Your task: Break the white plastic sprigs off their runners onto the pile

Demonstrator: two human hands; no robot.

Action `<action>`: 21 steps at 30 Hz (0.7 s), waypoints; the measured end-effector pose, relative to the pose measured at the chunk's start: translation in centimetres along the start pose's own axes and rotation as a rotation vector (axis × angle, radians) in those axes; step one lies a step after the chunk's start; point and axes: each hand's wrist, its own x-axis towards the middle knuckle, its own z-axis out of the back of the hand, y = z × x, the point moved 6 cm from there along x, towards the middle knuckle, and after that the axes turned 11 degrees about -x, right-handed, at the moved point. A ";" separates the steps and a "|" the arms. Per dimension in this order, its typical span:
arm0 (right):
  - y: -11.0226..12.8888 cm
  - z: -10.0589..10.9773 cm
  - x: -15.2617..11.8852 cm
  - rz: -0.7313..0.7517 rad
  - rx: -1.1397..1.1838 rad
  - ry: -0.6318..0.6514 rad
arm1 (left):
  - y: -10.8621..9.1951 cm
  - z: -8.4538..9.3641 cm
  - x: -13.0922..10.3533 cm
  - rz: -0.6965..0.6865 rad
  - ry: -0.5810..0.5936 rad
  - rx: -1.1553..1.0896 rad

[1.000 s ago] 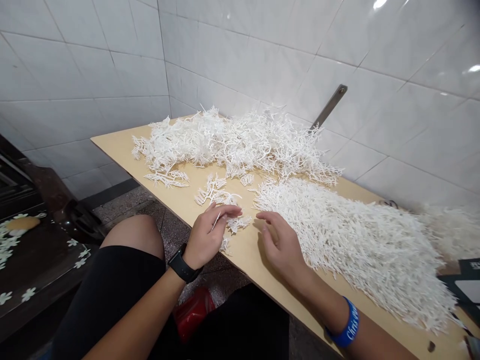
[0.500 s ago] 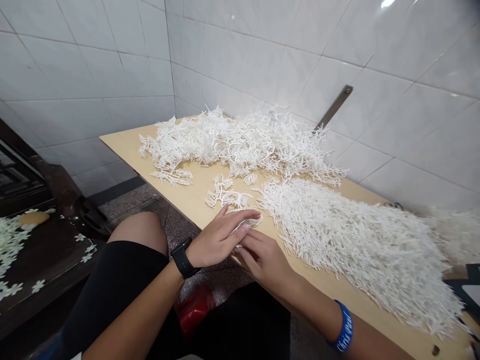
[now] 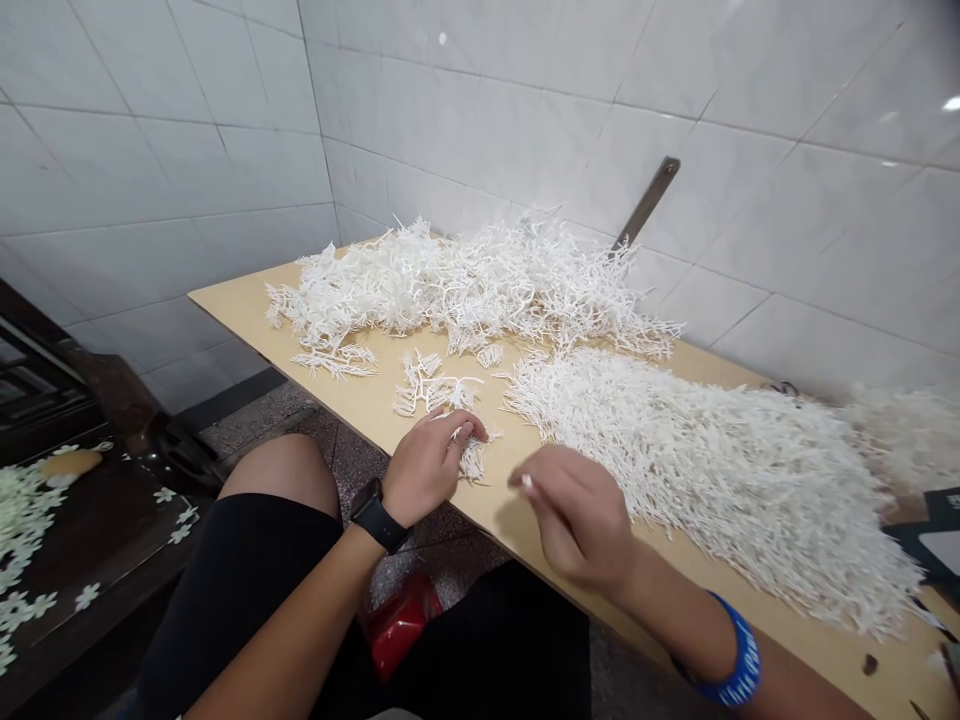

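The right hand point(image 3: 577, 510) is pinched nearly closed above the board point(image 3: 364, 398), any hold unclear; the left hand point(image 3: 431, 462), fingers curled nearly closed, pinches a small white sprig point(image 3: 472, 460) at the board's near edge; beyond lie a branched piece point(image 3: 431, 388), a dense pile point(image 3: 705, 460), then a tangled heap point(image 3: 465, 285).

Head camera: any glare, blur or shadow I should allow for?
Head view: small glare spots on the tiled wall; right hand looks motion-blurred, left hand crisper; soft shadow on the board beside the right fingertips; pale strands in the long front pile blend together; wide-angle stretching towards the edges.
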 end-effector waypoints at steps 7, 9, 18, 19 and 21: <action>-9.0 -1.5 -0.7 -0.266 -0.682 0.061 | 0.3 0.4 -0.1 0.035 0.060 -0.255; -8.6 -1.6 -0.8 -0.226 -0.686 0.041 | 0.5 0.3 -0.2 0.046 0.109 -0.354; -7.9 -1.2 -0.5 -0.300 -0.702 0.025 | 0.5 1.4 -0.3 0.081 0.252 -0.616; -8.1 -1.0 -0.5 -0.297 -0.685 -0.017 | 0.5 1.5 -0.2 0.070 0.251 -0.584; -7.7 -0.7 -0.6 -0.245 -0.572 -0.096 | 0.6 1.5 -0.1 0.065 0.242 -0.505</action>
